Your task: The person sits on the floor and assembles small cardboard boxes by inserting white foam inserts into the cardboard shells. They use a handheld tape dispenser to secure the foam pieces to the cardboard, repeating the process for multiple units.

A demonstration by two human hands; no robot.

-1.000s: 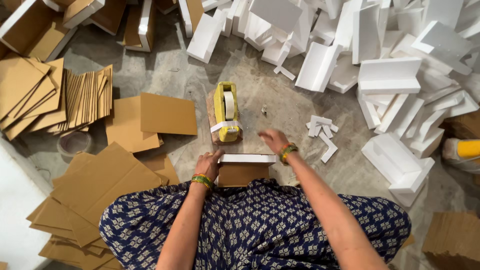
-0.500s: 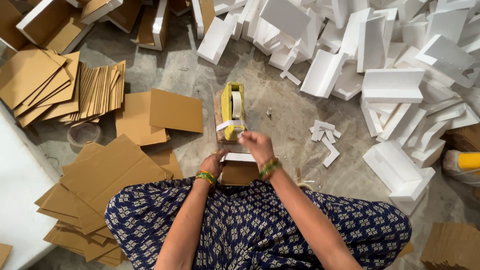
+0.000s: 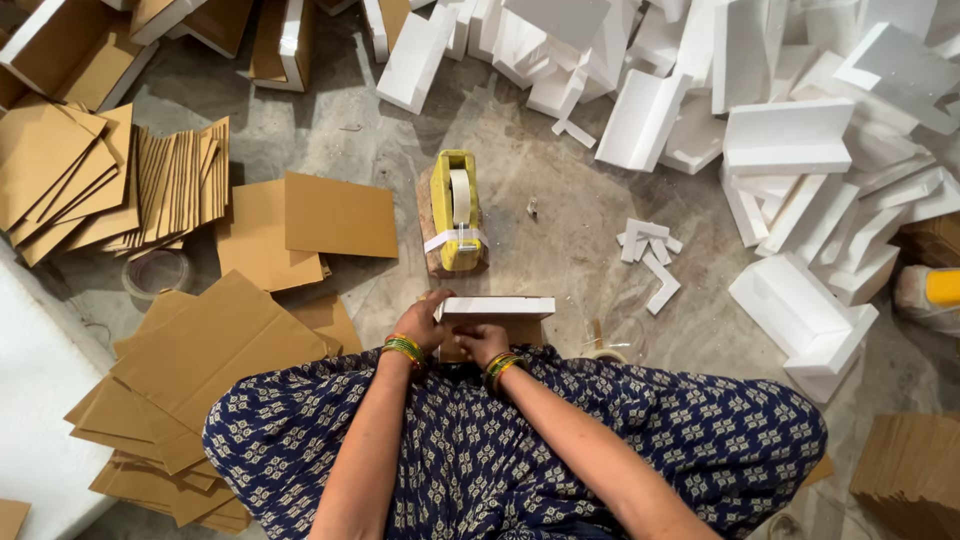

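I sit on the floor with a small box [image 3: 497, 309] in front of my lap; it has a white foam top and brown cardboard sides. My left hand [image 3: 423, 322] grips its left end. My right hand [image 3: 483, 342] presses against its near cardboard side, fingers curled on it. Both wrists wear green and gold bangles. Just beyond the box stands a yellow tape dispenser [image 3: 455, 211] with a white tape roll, resting on a brown block.
Flat cardboard sheets [image 3: 215, 340] lie stacked at my left, more [image 3: 340, 215] further out. White foam pieces [image 3: 790, 140] are heaped at the right and top. Small foam scraps [image 3: 650, 250] lie right of the dispenser. A tape roll [image 3: 605, 352] sits by my right knee.
My right hand has come back from near the tape dispenser down onto the near side of the box. My left hand stays on the box's left end.
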